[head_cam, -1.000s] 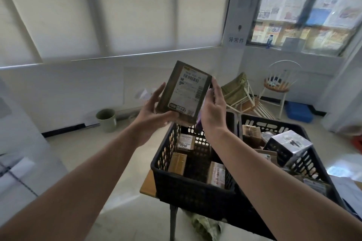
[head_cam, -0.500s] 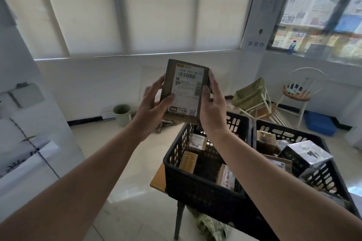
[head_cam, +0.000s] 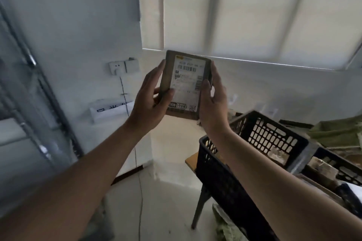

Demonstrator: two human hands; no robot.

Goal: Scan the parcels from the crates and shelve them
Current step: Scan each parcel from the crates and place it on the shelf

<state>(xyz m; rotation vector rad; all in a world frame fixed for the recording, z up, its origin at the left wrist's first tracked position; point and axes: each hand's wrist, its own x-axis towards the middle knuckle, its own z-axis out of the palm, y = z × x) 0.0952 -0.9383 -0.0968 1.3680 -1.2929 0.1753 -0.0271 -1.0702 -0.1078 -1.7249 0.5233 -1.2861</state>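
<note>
Both my hands hold one parcel (head_cam: pixel 185 86) up, label facing me: left hand (head_cam: pixel 150 98) and right hand (head_cam: pixel 212 100) gripping its sides. Crate (head_cam: pixel 254 154) on the surface behind holds more; shelving not yet done.

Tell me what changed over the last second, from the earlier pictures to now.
The view swung left: the black crates slid to the right edge, and a wall socket came into sight. The parcel turned from tilted to nearly upright. Unchanged: the left hand and right hand still hold it, label towards the camera.
</note>
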